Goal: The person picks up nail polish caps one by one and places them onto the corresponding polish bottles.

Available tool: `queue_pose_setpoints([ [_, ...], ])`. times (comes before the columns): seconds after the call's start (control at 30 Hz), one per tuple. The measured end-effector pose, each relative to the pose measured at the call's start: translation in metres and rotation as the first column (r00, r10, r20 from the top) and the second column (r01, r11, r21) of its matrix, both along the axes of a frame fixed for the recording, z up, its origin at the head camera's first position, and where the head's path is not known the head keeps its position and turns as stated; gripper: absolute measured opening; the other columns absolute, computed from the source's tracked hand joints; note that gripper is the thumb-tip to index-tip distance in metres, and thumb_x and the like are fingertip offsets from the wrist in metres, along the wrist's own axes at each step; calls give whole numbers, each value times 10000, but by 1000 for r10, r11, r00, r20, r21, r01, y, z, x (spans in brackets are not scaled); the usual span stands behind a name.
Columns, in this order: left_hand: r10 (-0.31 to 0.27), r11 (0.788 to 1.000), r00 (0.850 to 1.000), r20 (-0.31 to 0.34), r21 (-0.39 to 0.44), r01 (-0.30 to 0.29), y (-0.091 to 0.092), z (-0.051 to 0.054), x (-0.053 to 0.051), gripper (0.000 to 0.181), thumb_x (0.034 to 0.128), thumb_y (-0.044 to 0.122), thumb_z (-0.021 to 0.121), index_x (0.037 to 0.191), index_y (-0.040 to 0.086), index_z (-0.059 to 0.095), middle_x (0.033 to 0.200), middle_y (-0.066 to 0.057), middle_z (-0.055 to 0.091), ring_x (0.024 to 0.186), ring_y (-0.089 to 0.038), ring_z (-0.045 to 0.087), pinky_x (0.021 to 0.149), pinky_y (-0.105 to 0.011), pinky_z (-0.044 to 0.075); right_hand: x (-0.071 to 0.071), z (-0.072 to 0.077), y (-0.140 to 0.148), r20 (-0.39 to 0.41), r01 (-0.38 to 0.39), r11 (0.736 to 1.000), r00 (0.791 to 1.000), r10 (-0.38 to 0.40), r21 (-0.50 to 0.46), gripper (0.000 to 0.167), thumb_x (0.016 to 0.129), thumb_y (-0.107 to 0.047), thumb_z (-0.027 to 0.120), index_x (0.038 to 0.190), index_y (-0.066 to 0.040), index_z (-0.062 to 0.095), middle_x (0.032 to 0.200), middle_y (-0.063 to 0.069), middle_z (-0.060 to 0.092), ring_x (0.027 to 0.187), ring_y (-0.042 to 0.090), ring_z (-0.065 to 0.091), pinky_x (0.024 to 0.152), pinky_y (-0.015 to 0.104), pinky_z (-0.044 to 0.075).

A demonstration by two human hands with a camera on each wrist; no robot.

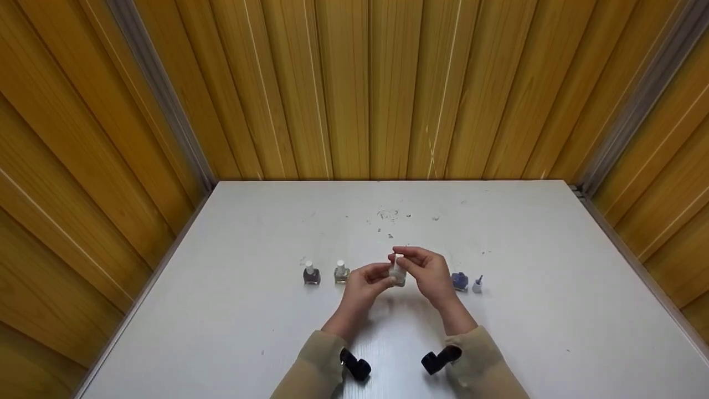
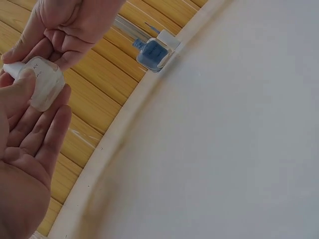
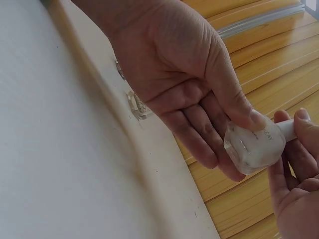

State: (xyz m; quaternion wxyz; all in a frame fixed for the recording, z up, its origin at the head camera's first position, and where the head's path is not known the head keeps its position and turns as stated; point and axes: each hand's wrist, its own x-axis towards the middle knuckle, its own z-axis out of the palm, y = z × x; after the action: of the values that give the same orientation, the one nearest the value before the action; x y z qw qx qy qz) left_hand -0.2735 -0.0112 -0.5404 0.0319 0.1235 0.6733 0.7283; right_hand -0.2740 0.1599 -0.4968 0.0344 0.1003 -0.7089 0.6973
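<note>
Between the two hands is a nail polish bottle [image 1: 397,276] with milky white or clear contents and a white cap [image 3: 287,129]. My left hand [image 1: 363,287] grips the glass body, thumb on its front and fingers behind it. The right hand [image 1: 433,274] pinches the white cap from above with thumb and fingers. In the left wrist view the bottle [image 2: 48,85] tilts, its cap toward the left. Whether the cap is loose on the neck cannot be seen.
Left of the hands stand a dark nail polish bottle [image 1: 312,275] and a clear glittery one [image 1: 341,274], both capped. To the right, an uncapped blue bottle [image 1: 459,281] stands beside its upturned brush cap [image 1: 477,285]. Wood-patterned panels [image 1: 371,88] border the white table [image 1: 221,310].
</note>
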Motion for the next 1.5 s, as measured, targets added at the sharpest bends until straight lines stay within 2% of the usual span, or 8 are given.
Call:
queue_pose_setpoints([
  [0.3, 111, 986, 992, -58, -118, -117, 1, -2, -1, 284, 886, 10, 777, 1152, -73, 721, 1106, -229, 760, 989, -255, 762, 826, -230, 611, -4, -5, -3, 16, 111, 988, 993, -113, 111, 255, 907, -43, 765, 1153, 24, 755, 1074, 164, 790, 1006, 141, 768, 864, 149, 567],
  [0.5, 167, 972, 985, -45, -160, -172, 0, -3, -2, 272, 880, -7, 775, 1146, -47, 732, 1135, -211, 758, 1031, -274, 753, 849, -263, 620, -5, -5, -9, -12, 139, 959, 990, -141, 246, 228, 890, -39, 780, 1117, -33, 785, 1071, 141, 795, 1026, 225, 762, 797, 161, 571],
  [0.6, 201, 951, 978, -54, -228, -209, 0, -3, -3, 281, 882, -2, 774, 1159, -34, 739, 1127, -189, 767, 1019, -250, 755, 843, -268, 621, -8, -8, -14, -47, 159, 942, 987, -152, 296, 212, 883, -33, 783, 1094, -31, 788, 1052, 147, 796, 1001, 245, 764, 773, 170, 572],
  [0.77, 238, 892, 967, -94, -372, -256, -1, 2, -2, 309, 899, -33, 732, 1206, -62, 719, 1152, -196, 763, 1070, -265, 746, 898, -329, 618, -12, -13, -24, -87, 175, 922, 984, -154, 346, 185, 869, -29, 794, 1054, -15, 791, 1004, 158, 798, 951, 258, 771, 753, 199, 582],
  [1.0, 190, 820, 980, -55, -540, -189, -5, 19, 4, 416, 879, -176, 535, 1263, -97, 673, 1217, -225, 733, 1218, -337, 674, 1043, -448, 552, -16, -20, -31, -93, 174, 908, 984, -150, 382, 176, 861, -23, 797, 1037, -22, 795, 990, 154, 799, 946, 264, 770, 809, 325, 619],
  [1.1, 167, 805, 986, -27, -574, -152, -8, 27, 5, 446, 857, -177, 511, 1260, -88, 681, 1219, -220, 732, 1181, -311, 674, 1022, -463, 557, -17, -22, -32, -110, 166, 903, 985, -133, 395, 171, 863, -18, 794, 1034, -14, 792, 989, 168, 797, 942, 273, 770, 812, 356, 624],
  [1.33, 177, 754, 984, -10, -642, -142, -14, 37, 4, 408, 868, -153, 532, 1217, -59, 720, 1219, -219, 730, 1159, -301, 666, 961, -446, 563, -17, -21, -37, -102, 153, 899, 987, -122, 410, 164, 868, -23, 793, 1032, -28, 791, 985, 154, 798, 937, 247, 764, 805, 349, 620],
  [1.5, 195, 740, 981, 21, -659, -133, -14, 39, 4, 436, 870, -152, 513, 1257, -67, 694, 1249, -228, 717, 1138, -287, 663, 956, -433, 564, -17, -21, -43, -84, 152, 899, 988, -128, 411, 169, 859, -16, 801, 1027, -32, 794, 982, 135, 800, 942, 234, 765, 801, 329, 624],
])
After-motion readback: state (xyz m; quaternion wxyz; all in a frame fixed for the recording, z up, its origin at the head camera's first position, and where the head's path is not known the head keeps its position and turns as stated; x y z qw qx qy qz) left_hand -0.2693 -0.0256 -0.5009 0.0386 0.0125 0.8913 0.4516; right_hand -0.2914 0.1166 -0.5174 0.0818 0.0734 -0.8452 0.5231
